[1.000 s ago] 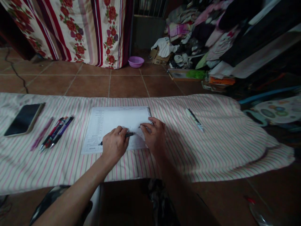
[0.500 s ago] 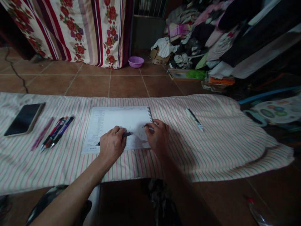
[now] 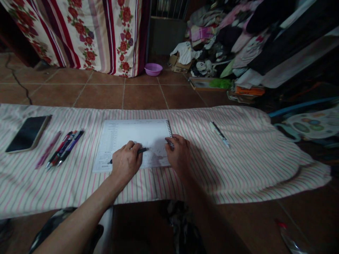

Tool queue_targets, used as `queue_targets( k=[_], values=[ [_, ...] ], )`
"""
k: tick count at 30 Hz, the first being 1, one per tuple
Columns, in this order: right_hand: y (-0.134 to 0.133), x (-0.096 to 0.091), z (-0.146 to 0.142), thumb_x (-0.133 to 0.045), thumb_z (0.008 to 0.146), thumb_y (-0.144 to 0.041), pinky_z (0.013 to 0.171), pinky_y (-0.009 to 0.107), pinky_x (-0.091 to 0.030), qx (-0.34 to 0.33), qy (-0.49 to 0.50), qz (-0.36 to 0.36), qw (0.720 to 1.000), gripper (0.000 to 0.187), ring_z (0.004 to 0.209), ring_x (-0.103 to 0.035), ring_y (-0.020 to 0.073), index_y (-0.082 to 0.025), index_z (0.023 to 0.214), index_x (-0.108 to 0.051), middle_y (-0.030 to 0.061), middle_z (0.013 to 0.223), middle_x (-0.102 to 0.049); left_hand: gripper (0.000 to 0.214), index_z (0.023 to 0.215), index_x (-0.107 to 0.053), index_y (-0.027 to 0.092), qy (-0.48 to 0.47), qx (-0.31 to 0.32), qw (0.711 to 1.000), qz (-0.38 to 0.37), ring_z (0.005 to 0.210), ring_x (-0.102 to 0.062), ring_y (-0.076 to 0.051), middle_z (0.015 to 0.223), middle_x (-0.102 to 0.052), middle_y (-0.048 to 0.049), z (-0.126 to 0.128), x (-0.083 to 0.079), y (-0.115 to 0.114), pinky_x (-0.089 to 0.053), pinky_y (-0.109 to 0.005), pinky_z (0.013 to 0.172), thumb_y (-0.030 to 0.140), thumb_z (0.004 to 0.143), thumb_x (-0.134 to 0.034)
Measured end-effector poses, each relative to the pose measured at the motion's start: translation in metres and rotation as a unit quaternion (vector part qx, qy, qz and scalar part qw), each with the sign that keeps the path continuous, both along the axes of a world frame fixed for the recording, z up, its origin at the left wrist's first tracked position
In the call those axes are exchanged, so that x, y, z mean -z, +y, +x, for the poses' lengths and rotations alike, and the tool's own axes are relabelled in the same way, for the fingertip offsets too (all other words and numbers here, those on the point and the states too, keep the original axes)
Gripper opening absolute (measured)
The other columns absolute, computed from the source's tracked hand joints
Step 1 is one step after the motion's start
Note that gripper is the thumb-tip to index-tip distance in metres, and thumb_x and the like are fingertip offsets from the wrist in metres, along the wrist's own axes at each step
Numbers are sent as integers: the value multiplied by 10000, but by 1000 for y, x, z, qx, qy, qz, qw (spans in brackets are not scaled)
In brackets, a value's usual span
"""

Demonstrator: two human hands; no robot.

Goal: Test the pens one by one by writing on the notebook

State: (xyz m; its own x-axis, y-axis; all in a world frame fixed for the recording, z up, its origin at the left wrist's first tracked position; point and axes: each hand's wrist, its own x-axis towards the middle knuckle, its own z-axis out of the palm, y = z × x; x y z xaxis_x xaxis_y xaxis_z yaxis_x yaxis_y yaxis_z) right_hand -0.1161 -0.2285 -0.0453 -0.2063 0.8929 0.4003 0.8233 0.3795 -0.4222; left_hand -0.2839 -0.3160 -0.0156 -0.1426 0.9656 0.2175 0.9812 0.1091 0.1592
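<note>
Head view: my left hand holds 1 black pen over the notebook on the cloth; my right hand pinches a small dark thing by its right edge. Faint marks are down nearer me; the far part looks unmarked.

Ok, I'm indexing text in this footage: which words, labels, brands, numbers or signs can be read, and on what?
None can be read.
Notebook: rows of print along its left side, too small; faint marks lower on the page, too blurred.
Black pen in the left hand: no legible lettering.
Grouped pens and lone pen: any lettering too small.
</note>
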Motion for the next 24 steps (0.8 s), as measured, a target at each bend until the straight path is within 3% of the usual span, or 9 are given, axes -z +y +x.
queue_targets(
  k=[24],
  values=[
    [-4,3,6,-586,751,-234,932,436,-403,-46,39,8,998,243,1049,-507,262,-188,970,-679,106,1116,-582,245,1000,-625,224,-7,-3,1000,-9,753,-605,-189,897,-619,-33,-2,-3,-2,-388,-281,572,286,856,-438]
  ],
)
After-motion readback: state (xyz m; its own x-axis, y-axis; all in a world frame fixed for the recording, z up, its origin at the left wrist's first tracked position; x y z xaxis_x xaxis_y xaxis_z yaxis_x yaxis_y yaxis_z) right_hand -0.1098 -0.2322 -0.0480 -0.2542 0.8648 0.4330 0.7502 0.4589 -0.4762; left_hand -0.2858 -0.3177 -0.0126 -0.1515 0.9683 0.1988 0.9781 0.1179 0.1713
